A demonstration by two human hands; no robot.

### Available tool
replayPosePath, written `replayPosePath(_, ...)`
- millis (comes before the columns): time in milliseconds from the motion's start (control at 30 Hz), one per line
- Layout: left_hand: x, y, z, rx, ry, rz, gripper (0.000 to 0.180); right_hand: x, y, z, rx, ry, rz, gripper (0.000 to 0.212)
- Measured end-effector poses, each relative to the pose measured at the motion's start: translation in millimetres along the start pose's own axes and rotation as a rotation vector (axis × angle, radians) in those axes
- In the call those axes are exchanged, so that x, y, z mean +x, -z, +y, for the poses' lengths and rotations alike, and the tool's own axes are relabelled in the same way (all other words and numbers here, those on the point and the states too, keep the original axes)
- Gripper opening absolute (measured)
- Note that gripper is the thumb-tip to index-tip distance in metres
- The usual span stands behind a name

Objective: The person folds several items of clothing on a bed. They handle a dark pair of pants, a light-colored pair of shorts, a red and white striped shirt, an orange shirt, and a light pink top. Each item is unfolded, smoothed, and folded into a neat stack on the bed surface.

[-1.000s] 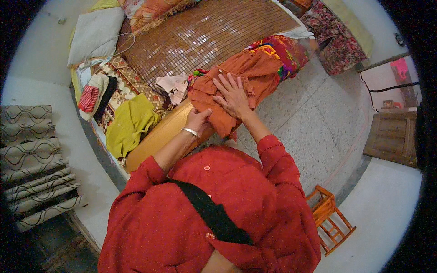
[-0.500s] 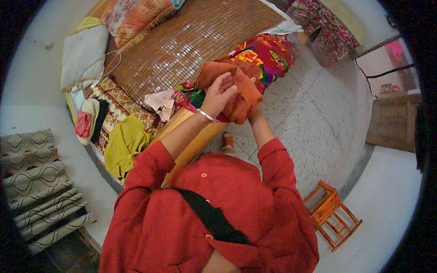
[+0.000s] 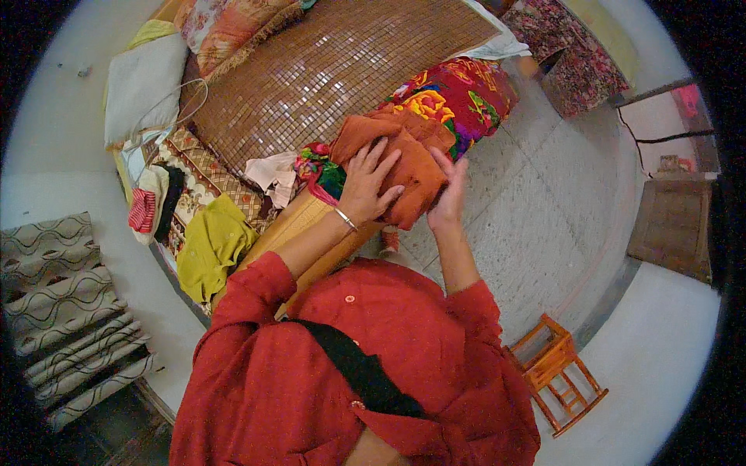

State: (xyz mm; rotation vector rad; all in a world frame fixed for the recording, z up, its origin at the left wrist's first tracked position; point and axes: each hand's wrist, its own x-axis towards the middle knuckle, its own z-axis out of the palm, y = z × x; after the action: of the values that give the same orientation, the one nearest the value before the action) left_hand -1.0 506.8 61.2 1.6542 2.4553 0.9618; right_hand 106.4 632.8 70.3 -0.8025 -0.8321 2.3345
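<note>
Both hands hold a folded rust-orange cloth (image 3: pixel 408 167) just above the middle of the frame, lifted over the edge of the bed (image 3: pixel 326 78). Left hand (image 3: pixel 365 182), a thin bangle at its wrist, lies flat on the near face of the cloth with fingers spread and pressed against it; right hand (image 3: pixel 449 194) cups the cloth's right edge, fingers pointing up along the fold, so the grip of each is clamped on the fabric. Just behind the cloth, toward the upper right, lies a rolled blanket (image 3: pixel 462 97) in red with bright flowers, touching or nearly touching it. A woven bamboo mat (image 3: pixel 311 70) covers the bed across the upper centre. At upper left rest a patterned pillow (image 3: pixel 233 27) and a pale cushion (image 3: pixel 144 81). A yellow-green garment (image 3: pixel 210 245) hangs over the bed's near-left edge, with a small white cloth (image 3: pixel 272 171) near it. A small orange wooden stool (image 3: pixel 559 373) stands on the floor at lower right.
</note>
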Motion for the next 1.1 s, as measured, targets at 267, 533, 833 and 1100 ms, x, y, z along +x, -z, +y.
replayPosePath(267, 25.5, -12.5, -25.4, 0.204, -0.123, -0.203, 0.059, -22.7, -17.2, 3.8, -1.707, 1.048, -0.344, 0.065)
replayPosePath(533, 34.6, -9.2, -110.1, 0.5, 0.074, -0.113, 0.046, 12.4, 32.0, 28.9, -1.892, 0.787, -0.272, 0.074)
replayPosePath(833, -4.0, 9.0, -72.0, -0.356, 0.631, 0.381, 0.037, 14.5, 34.3, 29.6, -1.851, 0.746, -0.272, 0.075)
replayPosePath(1100, -16.4, -16.6, 8.4, -1.205, 1.225, 0.294, 0.047, 16.6, 35.6, 23.1, -1.747, 0.707, -0.33, 0.071)
